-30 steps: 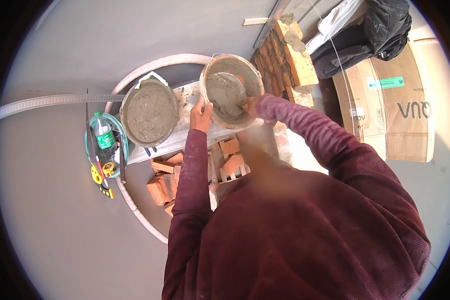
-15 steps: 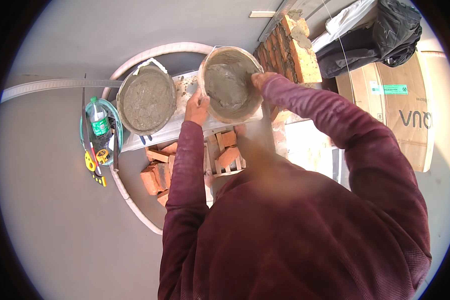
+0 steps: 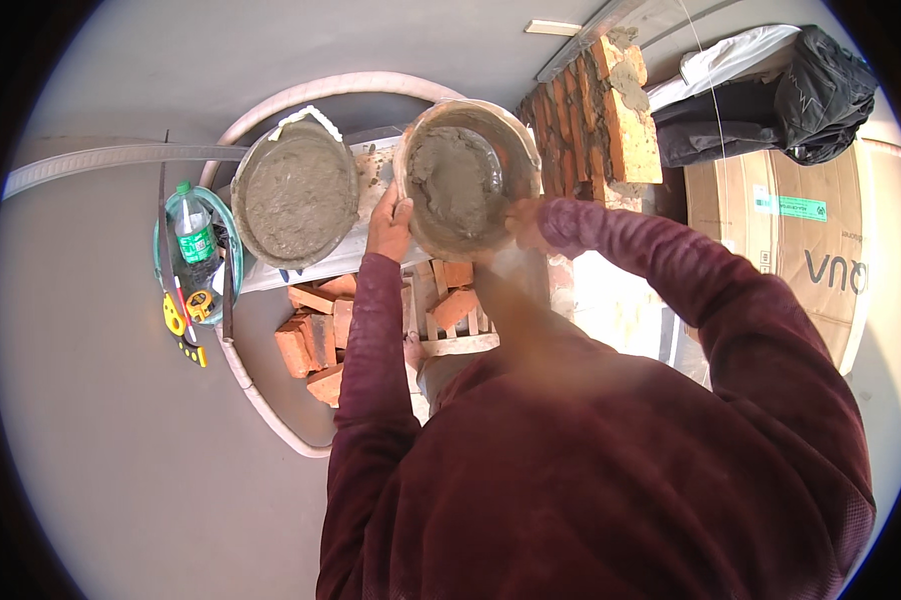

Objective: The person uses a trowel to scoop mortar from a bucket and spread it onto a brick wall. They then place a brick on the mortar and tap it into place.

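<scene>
A round, mortar-smeared bucket holds wet grey mortar, with a shiny wet patch along one side. My left hand grips the bucket's left rim, thumb on the outside. At the lower right of the rim, my right hand closes on the bucket; its fingers are partly hidden and slightly blurred. Just left of the bucket stands an oval tub filled with grey mortar, its far rim edged in white.
Loose red bricks lie below the tub. A brick wall section rises at the right, near a cardboard box and a black bag. A teal bucket with a bottle and tools stands left. A pale hose curves around.
My right hand has moved down along the bucket's right rim. The mortar inside looks shifted, with more of the wet patch showing. The whole view has moved slightly.
</scene>
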`<state>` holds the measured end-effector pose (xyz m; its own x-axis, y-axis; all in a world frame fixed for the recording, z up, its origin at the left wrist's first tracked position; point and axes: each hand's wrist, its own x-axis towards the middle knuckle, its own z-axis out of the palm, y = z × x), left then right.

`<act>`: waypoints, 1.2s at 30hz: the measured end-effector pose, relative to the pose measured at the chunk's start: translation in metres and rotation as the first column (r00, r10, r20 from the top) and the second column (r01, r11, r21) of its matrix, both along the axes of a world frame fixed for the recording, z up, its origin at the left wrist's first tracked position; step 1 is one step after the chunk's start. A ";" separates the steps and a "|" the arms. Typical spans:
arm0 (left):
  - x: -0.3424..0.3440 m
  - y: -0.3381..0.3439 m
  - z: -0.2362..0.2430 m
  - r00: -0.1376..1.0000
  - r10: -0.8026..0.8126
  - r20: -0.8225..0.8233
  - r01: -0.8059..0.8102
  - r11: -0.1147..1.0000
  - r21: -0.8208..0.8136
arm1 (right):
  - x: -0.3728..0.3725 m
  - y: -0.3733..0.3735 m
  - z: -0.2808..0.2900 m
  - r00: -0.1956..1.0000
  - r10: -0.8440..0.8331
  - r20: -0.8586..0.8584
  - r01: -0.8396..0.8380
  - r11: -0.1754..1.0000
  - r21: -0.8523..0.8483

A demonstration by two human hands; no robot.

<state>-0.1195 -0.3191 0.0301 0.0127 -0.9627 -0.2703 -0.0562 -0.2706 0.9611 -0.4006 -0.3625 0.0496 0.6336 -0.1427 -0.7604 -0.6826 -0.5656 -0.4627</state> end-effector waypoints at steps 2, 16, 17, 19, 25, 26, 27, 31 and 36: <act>0.003 0.004 0.004 0.999 0.032 -0.043 -0.029 0.998 0.057 | 0.023 0.010 0.041 0.768 -0.607 -0.203 0.635 0.762 0.123; 0.008 0.024 -0.003 0.949 0.229 -0.219 -0.172 0.953 0.251 | 0.075 0.011 0.004 0.064 -0.714 -0.698 0.278 -0.659 0.699; 0.010 0.026 -0.001 0.953 0.236 -0.189 -0.185 0.950 0.252 | 0.073 0.006 0.004 0.119 -0.667 -0.735 0.086 -0.731 0.677; 0.011 0.029 0.003 0.955 0.216 -0.202 -0.159 0.950 0.269 | 0.065 0.010 0.006 0.074 -0.588 -0.805 -0.081 -0.808 0.583; 0.006 0.020 0.011 0.967 0.128 -0.220 -0.095 0.983 0.154 | 0.014 0.021 0.088 -0.025 -0.846 -0.532 0.401 -0.496 0.770; 0.013 0.027 0.003 0.967 0.146 -0.209 -0.117 0.983 0.143 | 0.010 0.025 0.100 0.110 -0.889 -0.444 0.471 -0.347 0.811; 0.013 0.026 -0.005 0.967 0.148 -0.209 -0.123 0.984 0.131 | 0.012 0.022 0.125 0.131 -0.922 -0.365 0.599 -0.220 0.770; 0.003 0.022 0.000 0.992 0.050 -0.120 -0.045 0.998 0.043 | 0.042 -0.012 0.123 0.443 -0.870 -0.218 0.890 0.398 0.221; -0.014 0.013 0.008 0.998 -0.012 -0.064 0.010 0.999 -0.036 | 0.053 -0.019 0.106 0.724 -0.650 -0.231 0.669 0.743 0.002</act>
